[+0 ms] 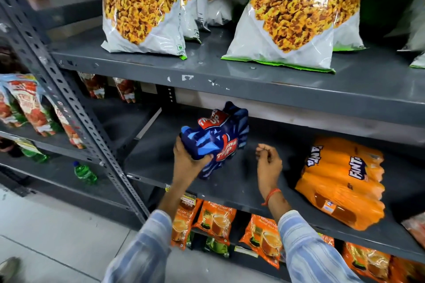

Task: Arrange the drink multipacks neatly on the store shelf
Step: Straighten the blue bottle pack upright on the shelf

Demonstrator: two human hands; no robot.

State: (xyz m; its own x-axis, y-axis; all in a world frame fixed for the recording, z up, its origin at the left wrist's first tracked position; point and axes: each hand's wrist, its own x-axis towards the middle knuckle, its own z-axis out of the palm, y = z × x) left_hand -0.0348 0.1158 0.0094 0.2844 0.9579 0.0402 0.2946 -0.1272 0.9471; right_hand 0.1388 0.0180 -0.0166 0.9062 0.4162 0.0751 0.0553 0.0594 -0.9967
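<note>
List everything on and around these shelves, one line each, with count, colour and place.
Thums Up multipack: one, blue and red, middle shelf, in left hand.
Fanta multipack: one, orange, middle shelf, right.
Snack bags: at least four, white and green, top shelf.
Tea packets: several, orange, bottom shelf.
Green bottles: two, neighbouring rack, left.
Red snack packets: several, neighbouring rack.
Shelf: grey metal.
Left hand: gripping the Thums Up multipack.
Right hand: open, empty, orange wrist thread.

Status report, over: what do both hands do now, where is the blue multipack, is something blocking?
Left hand grips blue multipack, tilted over middle shelf. Right hand open, holding nothing. Orange multipack lies apart, to the right. Nothing blocking.
</note>
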